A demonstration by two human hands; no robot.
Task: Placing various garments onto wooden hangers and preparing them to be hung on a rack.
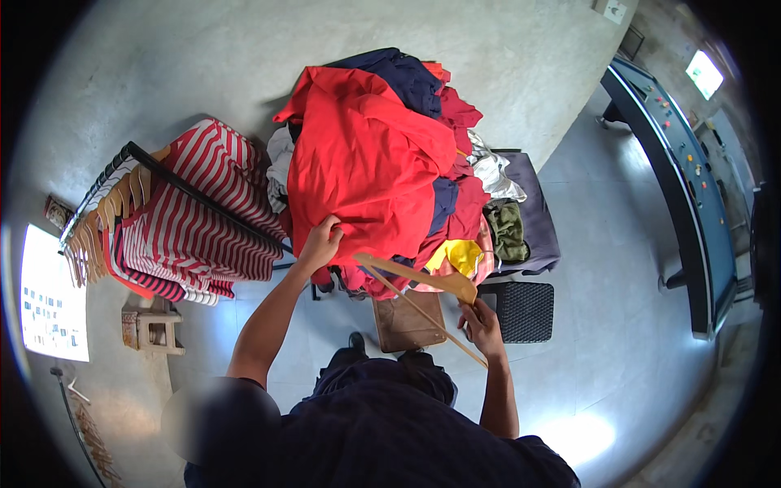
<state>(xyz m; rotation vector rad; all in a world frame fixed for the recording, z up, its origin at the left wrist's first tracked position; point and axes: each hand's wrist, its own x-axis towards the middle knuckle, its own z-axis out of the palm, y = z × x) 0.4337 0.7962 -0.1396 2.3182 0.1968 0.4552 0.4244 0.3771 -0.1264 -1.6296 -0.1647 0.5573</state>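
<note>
A large red cloth garment (366,158) lies spread over a heap of clothes in front of me. My left hand (320,244) grips a fold at its lower left edge, with the thumb against the fingers. In my right hand (482,323) is a wooden clothes hanger (421,274), held near its hook end. One arm of the hanger reaches left to the lower edge of the red garment, and its bar slants down to the right. Whether the hanger touches the cloth, I cannot tell. The hook is mostly hidden by my fingers.
On the left, a black clothes rack (201,192) carries striped red-and-white shirts (207,238) and several wooden hangers (119,195). Below it stands a plastic stool (160,329). A brown board-like object (409,323) and a black woven stool (526,312) are near my feet. A pool table (683,183) stands right.
</note>
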